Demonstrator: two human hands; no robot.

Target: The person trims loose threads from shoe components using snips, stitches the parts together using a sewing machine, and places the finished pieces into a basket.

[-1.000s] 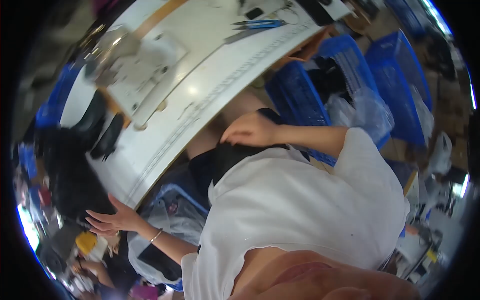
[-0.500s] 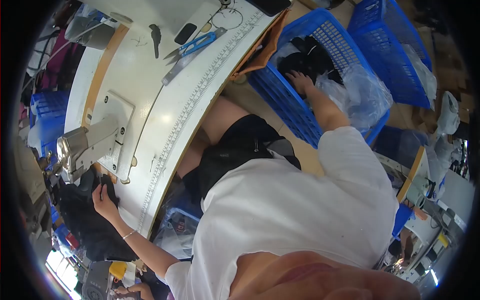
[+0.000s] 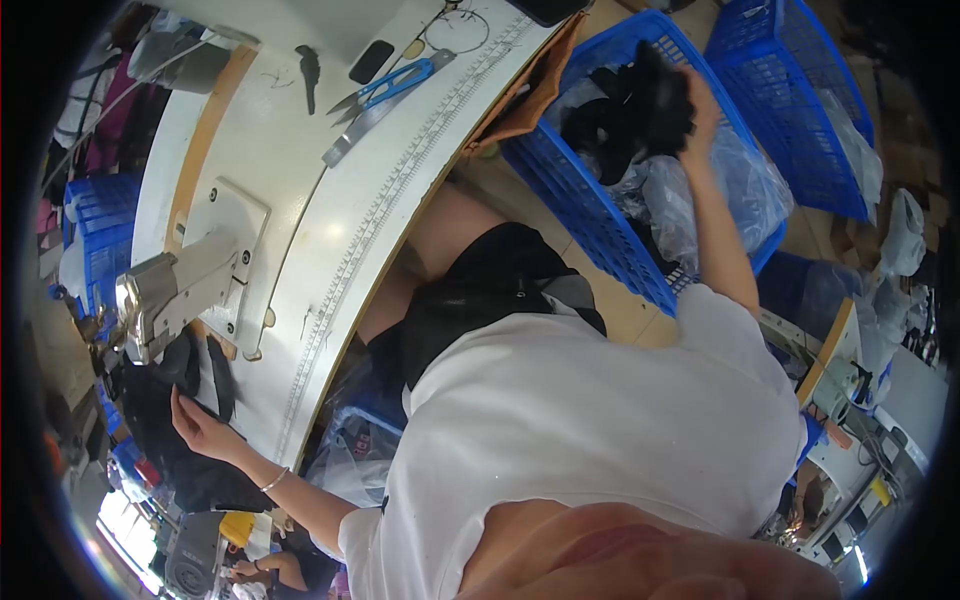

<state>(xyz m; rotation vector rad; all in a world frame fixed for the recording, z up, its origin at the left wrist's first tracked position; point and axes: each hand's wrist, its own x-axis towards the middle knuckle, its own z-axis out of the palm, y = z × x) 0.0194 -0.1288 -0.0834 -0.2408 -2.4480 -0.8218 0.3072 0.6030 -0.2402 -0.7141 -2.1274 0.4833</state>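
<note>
My left hand (image 3: 207,436) is at the front of the sewing machine (image 3: 165,295), its fingers partly stretched out and apart. It is over the edge of a black fabric piece (image 3: 200,475) that hangs down beside the table. A narrow black strip (image 3: 220,380) lies next to it, near the machine's needle area. My right hand (image 3: 703,120) is closed round a bunch of black fabric pieces (image 3: 660,105), lifted above the blue basket (image 3: 600,225). More black pieces (image 3: 595,125) and clear plastic bags (image 3: 740,190) lie in that basket.
On the white table (image 3: 290,150) are blue-handled scissors (image 3: 395,88), a metal ruler (image 3: 350,145) and a small black tool (image 3: 307,80). A printed measuring scale runs along its front edge. A second blue basket (image 3: 790,110) stands at the far right. Another person's arm (image 3: 285,570) shows at bottom left.
My right hand has come up from inside the basket, lifting a bunch of black fabric pieces. My left hand has moved slightly down and away from the black strip.
</note>
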